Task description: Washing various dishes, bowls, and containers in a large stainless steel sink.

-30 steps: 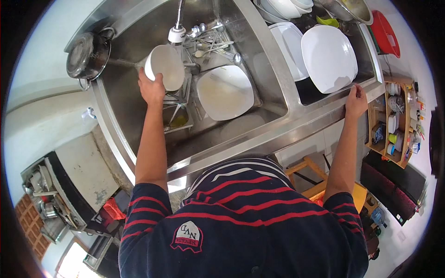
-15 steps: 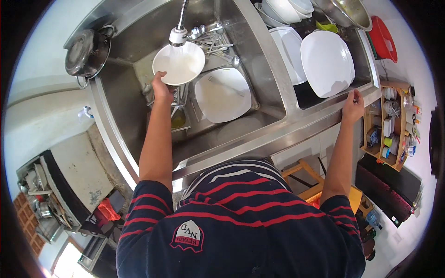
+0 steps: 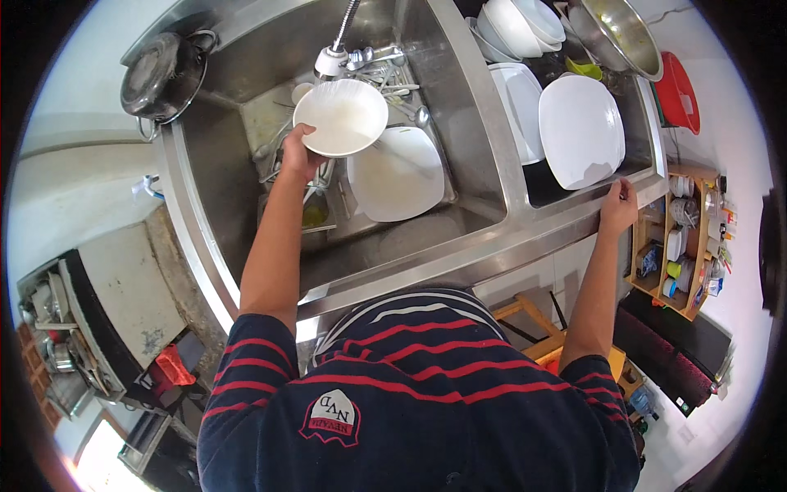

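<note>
A white bowl point(image 3: 341, 117) is gripped at its near left rim by my left hand point(image 3: 302, 152), thumb over the edge. It is under the white spray head point(image 3: 331, 62) of a flexible tap, and thin streaks of water fall into it. Below the bowl in the sink lies a square white plate point(image 3: 397, 184), with a fork partly covered by the bowl. Spoons and other cutlery point(image 3: 392, 75) sit in a tray behind. My right hand point(image 3: 619, 208) rests at the sink's front rim with curled fingers, near a large white plate point(image 3: 580, 131); nothing shows in it.
The steel sink's divider point(image 3: 484, 107) separates the two basins. White bowls point(image 3: 510, 26), more plates and a steel bowl point(image 3: 619, 37) fill the right basin. A dark pot point(image 3: 162, 78) stands at the left corner, and a red basin point(image 3: 677, 94) is beyond the right edge.
The whole view has shifted slightly. Held in my left hand, the bowl has moved a little to the right and nearer under the spray head. My right hand stays at the rim.
</note>
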The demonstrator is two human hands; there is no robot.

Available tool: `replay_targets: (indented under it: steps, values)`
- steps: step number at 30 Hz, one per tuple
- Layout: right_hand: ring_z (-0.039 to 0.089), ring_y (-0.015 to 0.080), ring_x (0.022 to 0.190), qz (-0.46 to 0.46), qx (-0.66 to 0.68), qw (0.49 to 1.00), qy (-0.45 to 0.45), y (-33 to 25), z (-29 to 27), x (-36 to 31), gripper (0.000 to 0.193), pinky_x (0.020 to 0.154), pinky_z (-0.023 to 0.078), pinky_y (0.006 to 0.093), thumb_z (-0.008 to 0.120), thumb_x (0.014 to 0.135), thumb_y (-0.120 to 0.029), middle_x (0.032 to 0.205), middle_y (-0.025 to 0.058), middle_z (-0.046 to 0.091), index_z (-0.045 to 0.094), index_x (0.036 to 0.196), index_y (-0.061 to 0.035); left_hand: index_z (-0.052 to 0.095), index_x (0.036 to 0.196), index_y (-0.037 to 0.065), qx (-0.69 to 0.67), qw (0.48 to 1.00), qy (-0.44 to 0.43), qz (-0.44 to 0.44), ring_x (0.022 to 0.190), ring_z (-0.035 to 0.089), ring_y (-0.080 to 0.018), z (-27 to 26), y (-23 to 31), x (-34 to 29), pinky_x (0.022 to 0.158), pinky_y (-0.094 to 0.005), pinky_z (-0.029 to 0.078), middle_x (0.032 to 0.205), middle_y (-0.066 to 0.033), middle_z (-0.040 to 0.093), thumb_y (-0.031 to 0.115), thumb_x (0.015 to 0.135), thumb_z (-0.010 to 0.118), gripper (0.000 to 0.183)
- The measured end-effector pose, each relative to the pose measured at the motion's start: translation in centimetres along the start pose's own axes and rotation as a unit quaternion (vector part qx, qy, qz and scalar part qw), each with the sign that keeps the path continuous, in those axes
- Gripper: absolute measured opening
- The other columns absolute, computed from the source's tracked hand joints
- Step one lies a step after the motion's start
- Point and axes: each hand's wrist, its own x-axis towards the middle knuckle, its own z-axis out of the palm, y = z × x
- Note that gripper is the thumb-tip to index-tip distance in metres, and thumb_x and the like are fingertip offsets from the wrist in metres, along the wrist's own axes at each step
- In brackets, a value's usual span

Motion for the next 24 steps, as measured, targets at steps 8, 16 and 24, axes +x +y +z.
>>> replay_targets:
  steps: [8,16,24]
  values:
    - [0.068,0.0209,0.077,0.027,-0.037,0.999,-0.013,-1.3,-0.8,-0.1,0.024,0.073,0.053,0.0330,0.065,0.083,-0.022,0.087,0.0110,0.072,0.071,0.097,-0.0032,0.058,0.104,0.001,0.336,0.934,0.017,0.118,0.084,0.061,-0.0217,1.5,1.7,4.5,0.073,-0.0346,0.048,0.092,-0.0122,0.064,0.030,0.074,0.057,0.042]
    - [0.068,0.0211,0.076,0.026,0.008,1.000,-0.009,0.1,0.1,0.0,0.024,0.072,0.053,0.0331,0.066,0.084,-0.022,0.086,0.0113,0.072,0.071,0.096,-0.0022,0.056,0.119,0.000,0.580,0.778,0.045,0.238,0.107,0.058,-0.0412,2.8,3.8,7.0,0.094,-0.0422,0.045,0.113,-0.0276,0.060,0.038,0.070,0.067,0.063]
    - [0.068,0.0206,0.076,0.037,0.032,0.999,-0.007,0.7,0.2,-0.1,0.025,0.071,0.053,0.0326,0.066,0.084,-0.023,0.086,0.0111,0.072,0.071,0.096,-0.0014,0.054,0.123,0.005,0.544,0.721,0.151,0.402,0.113,0.053,-0.0395,2.7,4.1,5.6,0.100,-0.0451,0.040,0.119,-0.0233,0.057,0.026,0.077,0.066,0.053]
